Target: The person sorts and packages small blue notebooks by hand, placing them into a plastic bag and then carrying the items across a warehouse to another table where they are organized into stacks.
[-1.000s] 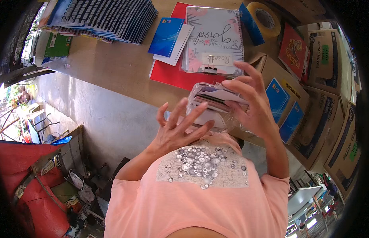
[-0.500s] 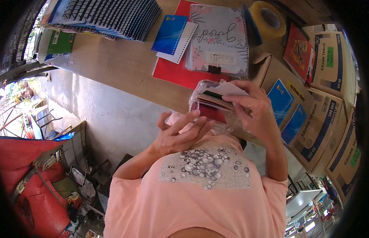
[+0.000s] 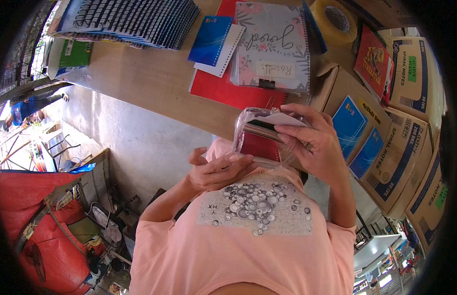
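1 head-worn fisheye view looks steeply down, close over the hands [image 3: 268, 152] and wooden table [image 3: 155, 83].

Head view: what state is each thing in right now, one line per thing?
Plastic-wrapped notebook pack: lifted off the table, held in both hands.
Left hand: under the pack's near edge, fingers curled.
Right hand: gripping the pack's right side.
Floral notebook: closed, lying on a red folder.
Tape roll: lying flat.
Cardboard boxes: open, notebooks inside.

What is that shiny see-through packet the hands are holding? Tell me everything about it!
The clear plastic packet is a crinkly, glossy wrap around a small stack of notebooks; a red cover and dark and white edges show through. It is held tilted above the chest, just below the table edge. The right hand grips its right side; the left hand supports it from below.
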The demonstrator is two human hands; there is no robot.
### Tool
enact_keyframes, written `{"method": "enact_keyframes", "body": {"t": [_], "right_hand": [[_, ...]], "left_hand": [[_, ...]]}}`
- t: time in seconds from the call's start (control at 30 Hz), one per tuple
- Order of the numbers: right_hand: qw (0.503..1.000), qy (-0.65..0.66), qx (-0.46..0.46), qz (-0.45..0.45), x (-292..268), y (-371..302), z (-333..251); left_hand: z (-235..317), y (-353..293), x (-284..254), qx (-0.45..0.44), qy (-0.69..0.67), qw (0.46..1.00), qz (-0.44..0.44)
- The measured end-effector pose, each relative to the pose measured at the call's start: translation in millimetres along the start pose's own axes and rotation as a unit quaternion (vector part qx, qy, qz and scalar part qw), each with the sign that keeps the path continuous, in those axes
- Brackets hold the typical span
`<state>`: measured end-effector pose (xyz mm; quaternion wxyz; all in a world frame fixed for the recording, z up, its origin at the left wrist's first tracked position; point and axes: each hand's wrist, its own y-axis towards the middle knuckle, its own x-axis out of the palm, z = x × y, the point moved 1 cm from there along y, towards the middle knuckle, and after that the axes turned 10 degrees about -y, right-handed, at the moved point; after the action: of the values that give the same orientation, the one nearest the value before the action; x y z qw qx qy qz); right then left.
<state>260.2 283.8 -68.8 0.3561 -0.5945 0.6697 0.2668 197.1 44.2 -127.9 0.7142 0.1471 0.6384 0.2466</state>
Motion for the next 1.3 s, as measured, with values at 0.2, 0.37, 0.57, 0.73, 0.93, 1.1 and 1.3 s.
{"method": "enact_keyframes", "body": {"t": [0.2, 0.37, 0.57, 0.73, 0.93, 1.1, 1.3], "right_hand": [[1.000, 0.001, 0.005, 0.006, 1, 1, -1], [1.000, 0.000, 0.007, -0.005, -2, 0, 4], [0.991, -0.065, -0.033, -0.108, -15, -1, -8], [0.990, -0.134, -0.023, -0.032, 19, -11, -9], [0.987, -0.137, -0.051, -0.062, 21, -18, -29], [0.998, -0.056, -0.040, -0.003, -27, -16, -29], [0.893, -0.215, 0.294, 0.264, -53, -106, 44]], "left_hand": [[0, -5, -3, -0.037, -0.032, 0.999, 0.014], [0, 2, -3, -0.037, -0.025, 0.999, -0.008], [-7, 10, 11, -0.110, -0.155, 0.982, 0.014], [-23, 8, 40, -0.287, -0.327, 0.894, 0.104], [-21, -10, 99, -0.361, -0.662, 0.657, 0.015], [-11, -7, 75, -0.391, -0.716, 0.566, 0.119], [-73, 64, 26, -0.439, -0.663, 0.581, 0.173]]}}
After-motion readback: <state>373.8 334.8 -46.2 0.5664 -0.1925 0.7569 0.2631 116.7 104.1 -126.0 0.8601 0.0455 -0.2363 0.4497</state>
